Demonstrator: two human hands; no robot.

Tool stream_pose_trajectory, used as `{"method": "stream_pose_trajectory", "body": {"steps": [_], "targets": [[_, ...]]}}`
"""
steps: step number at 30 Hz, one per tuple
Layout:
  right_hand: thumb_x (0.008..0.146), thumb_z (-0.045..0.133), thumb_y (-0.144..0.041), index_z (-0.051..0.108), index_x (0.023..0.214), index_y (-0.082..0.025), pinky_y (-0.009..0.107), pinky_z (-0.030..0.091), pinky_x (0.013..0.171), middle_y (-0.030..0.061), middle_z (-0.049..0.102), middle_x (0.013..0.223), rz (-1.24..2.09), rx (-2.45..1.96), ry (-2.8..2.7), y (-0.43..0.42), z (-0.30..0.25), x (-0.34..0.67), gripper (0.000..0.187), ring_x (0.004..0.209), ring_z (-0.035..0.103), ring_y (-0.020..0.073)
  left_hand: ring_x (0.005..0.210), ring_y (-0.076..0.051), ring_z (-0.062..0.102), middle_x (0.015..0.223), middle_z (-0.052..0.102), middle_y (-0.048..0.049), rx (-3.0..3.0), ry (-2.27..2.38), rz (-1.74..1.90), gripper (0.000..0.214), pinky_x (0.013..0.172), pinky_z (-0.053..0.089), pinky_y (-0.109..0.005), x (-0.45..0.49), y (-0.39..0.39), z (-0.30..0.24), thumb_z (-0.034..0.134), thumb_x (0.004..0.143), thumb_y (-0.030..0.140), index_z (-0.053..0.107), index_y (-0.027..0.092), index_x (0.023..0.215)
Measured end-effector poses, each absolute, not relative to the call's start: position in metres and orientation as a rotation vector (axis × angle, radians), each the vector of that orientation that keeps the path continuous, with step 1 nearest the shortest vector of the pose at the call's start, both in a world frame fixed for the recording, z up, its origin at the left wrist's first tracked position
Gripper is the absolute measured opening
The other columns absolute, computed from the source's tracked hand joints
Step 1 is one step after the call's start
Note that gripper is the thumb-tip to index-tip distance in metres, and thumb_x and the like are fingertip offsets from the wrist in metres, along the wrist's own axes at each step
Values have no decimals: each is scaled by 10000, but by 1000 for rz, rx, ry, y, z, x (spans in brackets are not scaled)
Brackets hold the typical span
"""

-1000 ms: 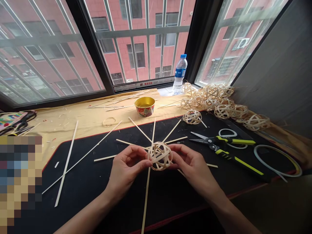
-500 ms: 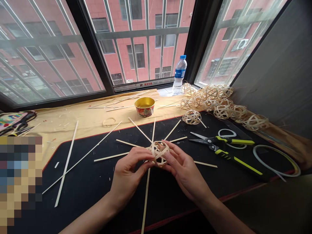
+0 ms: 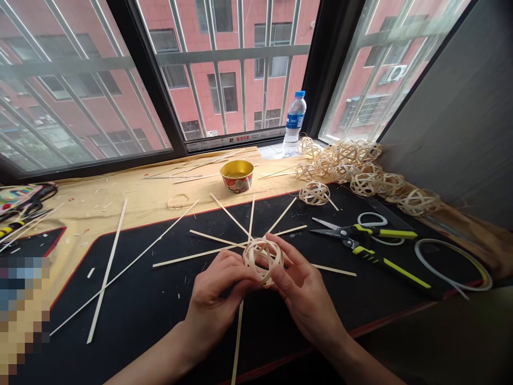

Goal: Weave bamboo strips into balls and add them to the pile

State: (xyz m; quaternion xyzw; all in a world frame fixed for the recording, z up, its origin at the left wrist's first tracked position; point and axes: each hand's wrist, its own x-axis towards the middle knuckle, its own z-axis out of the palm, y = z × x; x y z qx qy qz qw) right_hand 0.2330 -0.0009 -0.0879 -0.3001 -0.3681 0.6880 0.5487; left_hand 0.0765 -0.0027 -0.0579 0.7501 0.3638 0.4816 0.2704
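Note:
Both my hands hold a small woven ball of pale bamboo strips [image 3: 262, 259] over a black mat [image 3: 160, 299]. My left hand [image 3: 218, 297] grips it from the lower left with the fingers curled. My right hand [image 3: 298, 286] cups it from the right, fingers wrapped round its side. Long loose strip ends [image 3: 236, 243] stick out from the ball across the mat. One finished ball [image 3: 315, 193] lies apart just beyond.
Green-handled scissors [image 3: 360, 235] and a coil of tubing [image 3: 452, 256] lie right of my hands. A pile of woven balls [image 3: 360, 171] lines the right sill. A gold bowl [image 3: 237, 175], a water bottle [image 3: 294, 123] and loose strips [image 3: 106, 272] lie on the bench.
The ball has been turned between my hands and drawn slightly nearer. My left fingers moved under it and my right hand closed more round its side.

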Motion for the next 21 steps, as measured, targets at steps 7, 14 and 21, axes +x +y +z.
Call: {"method": "stream_pose_trajectory", "body": {"steps": [7,14,21], "targets": [[791,708,-284,514,1247,-282,342,492,979,61,587,1289,1500,-752,-931,-2,-85,235,496,1158,586,210,777,-137,630,834,670,-19,1823,1014,1097,150,727,507,-236,75,-3,-61,608,842,124,687,221,924],[797,695,-309,513,1253,-269,365,521,956,78,513,1363,1457,-810,-999,-5,-89,233,493,1136,599,236,722,-138,638,765,681,-6,1693,1168,1070,53,712,501,-226,78,-3,-63,656,807,172,687,196,772],[824,660,-322,566,1210,-262,380,492,1000,66,526,1355,1391,-827,-1014,-3,-92,235,401,1230,528,248,684,-144,646,729,683,-14,1739,1162,1098,82,669,512,-228,80,-4,-67,657,797,154,696,193,737]]}}
